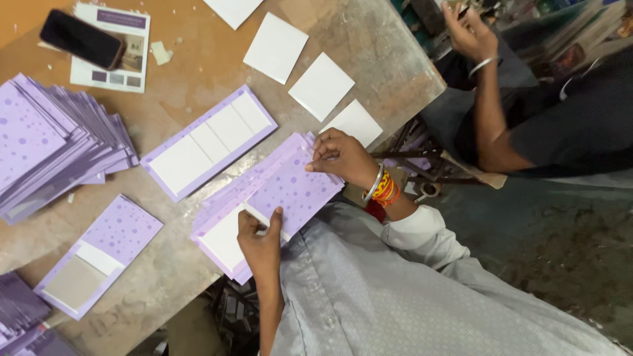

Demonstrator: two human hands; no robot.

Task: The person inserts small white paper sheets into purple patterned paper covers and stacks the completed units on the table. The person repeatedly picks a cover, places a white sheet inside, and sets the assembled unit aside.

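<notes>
The worn wooden table (369, 39) fills most of the view, scuffed and pale at its far corner; on its left side lies a large fanned stack of purple dotted cards (53, 145), a good many of them, and a smaller dark pile (20, 310) shows at the lower left edge. In the middle lies an open purple folder (208, 142) with four white panels already set in a row, which looks finished; below it a single dotted card with a grey panel (99, 254) lies apart, seemingly only partly done. Three loose white squares (321, 86) lie beyond, just beside one another, not yet used as far as one can judge. A printed leaflet (112, 46) with a black phone (81, 38) resting on it sits at the top left.

Nearest the person lies the purple dotted sheet (293, 188), atop a thin pile of similar sheets at the table's near edge; the right hand (339, 155) pinches its far corner between thumb and fingertips, closed on the paper; the left hand (260, 240) presses the near edge, thumb on top, fingers curled underneath, holding it. A co-worker's hand (469, 31) is raised at the upper right, well apart.
</notes>
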